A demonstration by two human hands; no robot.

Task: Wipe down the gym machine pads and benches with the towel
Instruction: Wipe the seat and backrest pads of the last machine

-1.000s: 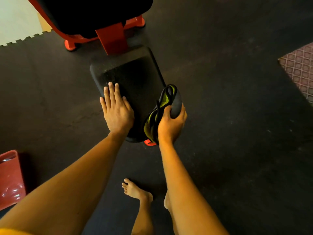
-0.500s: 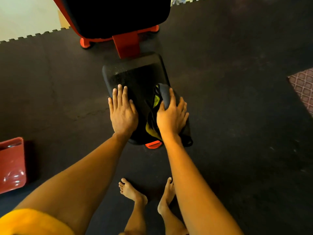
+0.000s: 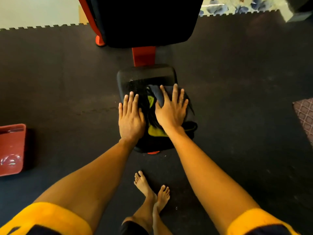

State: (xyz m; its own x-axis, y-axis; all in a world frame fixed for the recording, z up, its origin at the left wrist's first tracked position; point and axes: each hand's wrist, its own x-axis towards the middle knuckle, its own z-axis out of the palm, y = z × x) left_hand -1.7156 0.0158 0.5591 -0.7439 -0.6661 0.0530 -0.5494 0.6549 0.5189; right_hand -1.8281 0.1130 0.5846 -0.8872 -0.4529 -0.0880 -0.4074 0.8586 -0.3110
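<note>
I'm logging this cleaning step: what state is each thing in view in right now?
left hand, flat on the seat pad, fingers straight.
right hand, spread flat, pressing the towel down.
towel, bunched, on the seat pad under the right hand.
seat pad, far end bare, near end covered.
back pad, untouched by either hand.

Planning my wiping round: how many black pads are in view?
2: the seat pad under the towel, and a larger pad beyond it at the top. Others may be offscreen.
</note>
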